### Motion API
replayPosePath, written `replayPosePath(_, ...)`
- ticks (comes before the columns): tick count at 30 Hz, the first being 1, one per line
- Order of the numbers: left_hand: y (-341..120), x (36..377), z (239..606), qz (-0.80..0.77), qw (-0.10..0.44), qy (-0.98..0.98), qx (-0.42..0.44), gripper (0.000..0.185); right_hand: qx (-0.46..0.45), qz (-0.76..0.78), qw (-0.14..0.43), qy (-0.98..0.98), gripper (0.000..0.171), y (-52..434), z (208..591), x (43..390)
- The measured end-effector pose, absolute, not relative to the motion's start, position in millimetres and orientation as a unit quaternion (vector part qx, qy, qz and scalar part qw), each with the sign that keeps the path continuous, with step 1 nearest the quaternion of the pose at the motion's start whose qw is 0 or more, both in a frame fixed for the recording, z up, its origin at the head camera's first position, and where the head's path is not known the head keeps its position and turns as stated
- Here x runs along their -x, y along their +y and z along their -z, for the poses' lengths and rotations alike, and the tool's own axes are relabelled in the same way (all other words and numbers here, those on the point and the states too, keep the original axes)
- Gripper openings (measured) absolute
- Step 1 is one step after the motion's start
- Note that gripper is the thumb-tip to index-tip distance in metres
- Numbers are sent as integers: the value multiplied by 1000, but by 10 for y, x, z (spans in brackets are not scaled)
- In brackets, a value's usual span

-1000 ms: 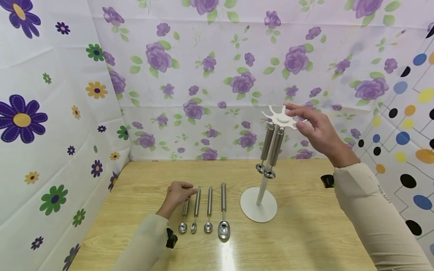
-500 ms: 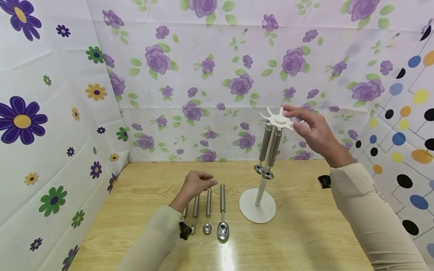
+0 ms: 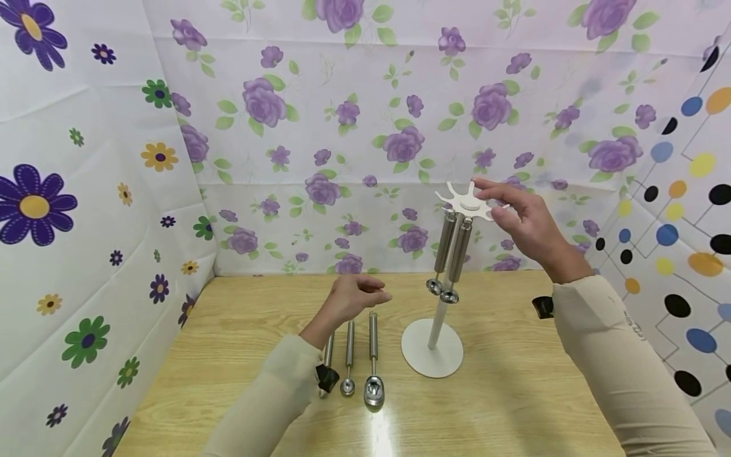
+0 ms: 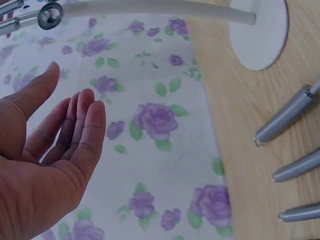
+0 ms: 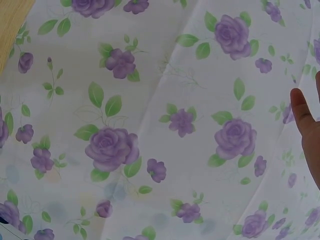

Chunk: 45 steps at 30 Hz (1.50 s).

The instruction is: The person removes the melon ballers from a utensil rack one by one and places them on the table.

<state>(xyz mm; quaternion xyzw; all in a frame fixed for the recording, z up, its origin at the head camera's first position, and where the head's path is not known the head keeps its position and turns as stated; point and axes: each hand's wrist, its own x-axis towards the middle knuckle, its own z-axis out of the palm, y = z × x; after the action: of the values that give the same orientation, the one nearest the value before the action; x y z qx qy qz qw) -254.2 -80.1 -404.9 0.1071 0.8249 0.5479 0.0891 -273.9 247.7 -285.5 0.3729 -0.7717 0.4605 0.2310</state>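
Observation:
A white hanging rack (image 3: 438,325) stands upright on a round base. My right hand (image 3: 532,222) holds the edge of its hooked top (image 3: 469,202) between fingers and thumb. Two steel-handled scoops, a front one (image 3: 460,254) and one beside it (image 3: 444,244), hang from the hooks with their bowls down. My left hand (image 3: 353,299) is empty in the air, left of the rack, fingers loosely bent and thumb apart in the left wrist view. Below it on the table lie a large scoop (image 3: 374,390), a small round-bowled scoop (image 3: 348,385) and another handle (image 3: 328,349), partly hidden by the wrist.
The wooden table (image 3: 502,393) meets a purple-flowered cloth (image 3: 320,127) at the back. Side cloths with flowers (image 3: 114,254) and coloured dots (image 3: 674,254) enclose it left and right. A black strap piece (image 3: 542,307) sits at my right cuff.
My left hand has moved right and away from me, from the leftmost handles to above the large scoop's handle end. The right hand stays at the rack's top.

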Motion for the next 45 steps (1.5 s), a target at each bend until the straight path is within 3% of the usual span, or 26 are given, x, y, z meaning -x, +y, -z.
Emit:
replayPosePath(12,-591,2516,3730,-509,81,843,-154,30,-373,-461,234,-770,48,2478,2872,2751)
replayPosePath(30,-170,2499,3401,-578,65,785,-215,35,-375,-481,230,-758,50,2467,2888,2769)
replayPosePath(45,32,2481,3357,-585,32,776,-232,27,-373,-485,227,-758,49,2472,2880,2765)
